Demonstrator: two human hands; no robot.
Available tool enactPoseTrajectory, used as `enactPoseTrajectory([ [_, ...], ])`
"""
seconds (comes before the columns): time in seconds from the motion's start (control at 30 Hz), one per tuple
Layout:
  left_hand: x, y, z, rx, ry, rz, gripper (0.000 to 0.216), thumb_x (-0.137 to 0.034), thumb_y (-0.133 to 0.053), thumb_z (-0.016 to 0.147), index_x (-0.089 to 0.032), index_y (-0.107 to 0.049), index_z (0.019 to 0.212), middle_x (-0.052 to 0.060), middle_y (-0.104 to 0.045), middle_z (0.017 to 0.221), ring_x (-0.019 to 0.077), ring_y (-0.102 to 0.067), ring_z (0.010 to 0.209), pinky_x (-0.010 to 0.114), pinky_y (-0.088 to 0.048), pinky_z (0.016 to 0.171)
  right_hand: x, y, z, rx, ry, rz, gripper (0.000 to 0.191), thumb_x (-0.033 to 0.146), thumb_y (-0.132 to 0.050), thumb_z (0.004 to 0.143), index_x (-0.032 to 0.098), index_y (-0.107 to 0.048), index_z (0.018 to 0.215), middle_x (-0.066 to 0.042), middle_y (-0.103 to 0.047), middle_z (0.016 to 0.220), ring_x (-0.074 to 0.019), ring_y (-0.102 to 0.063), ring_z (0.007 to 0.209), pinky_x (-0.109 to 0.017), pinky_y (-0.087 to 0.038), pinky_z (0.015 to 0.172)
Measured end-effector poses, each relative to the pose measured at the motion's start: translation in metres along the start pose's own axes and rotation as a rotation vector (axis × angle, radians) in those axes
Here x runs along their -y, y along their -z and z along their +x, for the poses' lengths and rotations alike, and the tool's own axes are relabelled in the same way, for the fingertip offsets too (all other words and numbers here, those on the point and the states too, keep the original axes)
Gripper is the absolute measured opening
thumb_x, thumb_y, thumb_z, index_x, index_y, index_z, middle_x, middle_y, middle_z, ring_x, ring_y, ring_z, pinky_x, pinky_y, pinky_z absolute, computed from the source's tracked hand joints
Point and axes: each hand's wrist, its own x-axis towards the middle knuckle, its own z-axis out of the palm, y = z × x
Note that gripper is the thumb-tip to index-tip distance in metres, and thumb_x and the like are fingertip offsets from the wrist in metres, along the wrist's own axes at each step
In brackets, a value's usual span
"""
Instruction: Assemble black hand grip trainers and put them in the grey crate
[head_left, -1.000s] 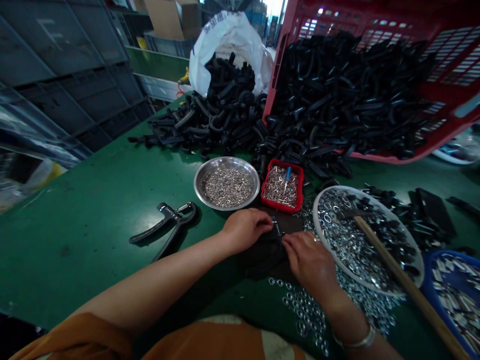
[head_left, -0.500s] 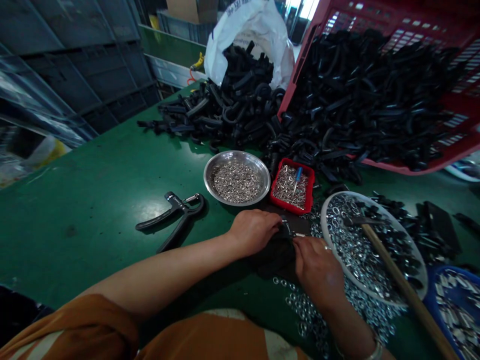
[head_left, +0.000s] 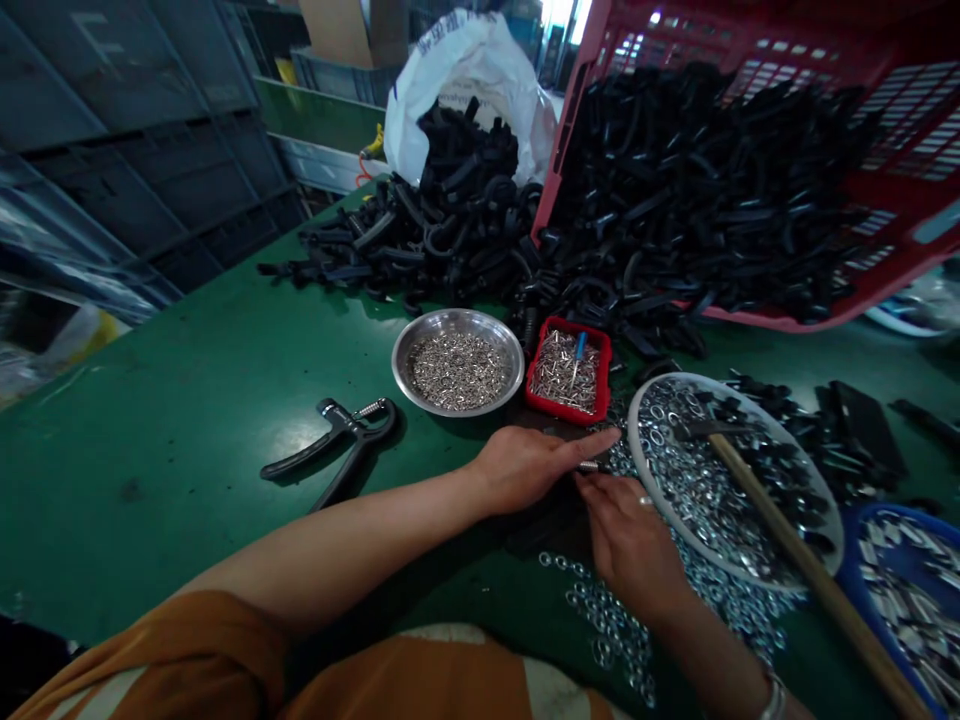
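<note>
My left hand [head_left: 529,465] lies over a black plastic part [head_left: 544,525] on the green table [head_left: 187,400], fingers stretched out to the right toward a white plate [head_left: 637,395]. Just below it, my right hand [head_left: 630,540] pinches a small metal pin [head_left: 590,467] at its fingertips, right beside the left fingers. The black part is mostly hidden under both hands. Loose washers [head_left: 607,620] lie scattered under my right wrist.
A steel bowl [head_left: 401,345] of small metal bits and a red tray [head_left: 534,372] of pins sit just beyond the hands. A hammer [head_left: 810,570] rests across the white plate. An assembled black hand grip [head_left: 337,445] lies left. Black handles [head_left: 465,220] spill from a red crate [head_left: 900,230].
My left hand's fingers went from curled on the black part to stretched out rightward. My right hand shifted slightly toward the plate, still pinching. The camera swayed.
</note>
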Motion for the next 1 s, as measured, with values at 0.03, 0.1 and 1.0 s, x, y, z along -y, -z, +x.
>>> enactPoseTrajectory([
  [0.03,0.0,0.0,0.001,0.009,-0.03,0.015,0.062,-0.029,-0.04,0.085,-0.031,-0.007,0.138,-0.003,-0.062,0.075,0.0129,-0.058,0.064,0.022,-0.038,0.051,-0.002,-0.001,-0.004,-0.02,-0.018,0.062,0.032,0.01,-0.039,0.081,0.008,-0.055,0.108,-0.015,-0.056,0.1,-0.0249,-0.049,0.095,-0.041,-0.046,0.08],
  [0.1,0.0,0.0,0.002,0.024,-0.086,0.049,0.063,-0.028,-0.039,0.085,-0.032,-0.004,0.138,-0.004,-0.061,0.074,0.0122,-0.057,0.063,0.021,-0.037,0.05,-0.004,-0.002,-0.009,-0.035,-0.062,0.146,0.03,0.013,-0.04,0.083,0.009,-0.054,0.109,-0.014,-0.056,0.1,-0.024,-0.048,0.095,-0.043,-0.044,0.083],
  [1.0,-0.009,0.007,-0.013,0.11,-0.257,0.173,0.053,-0.022,-0.035,0.087,-0.021,-0.018,0.137,0.007,-0.058,0.112,0.0147,-0.056,0.077,0.028,-0.046,0.063,-0.043,0.029,-0.03,-0.151,-0.177,0.083,0.025,0.021,-0.042,0.083,0.015,-0.056,0.102,-0.012,-0.057,0.103,-0.0256,-0.05,0.099,-0.046,-0.044,0.082],
])
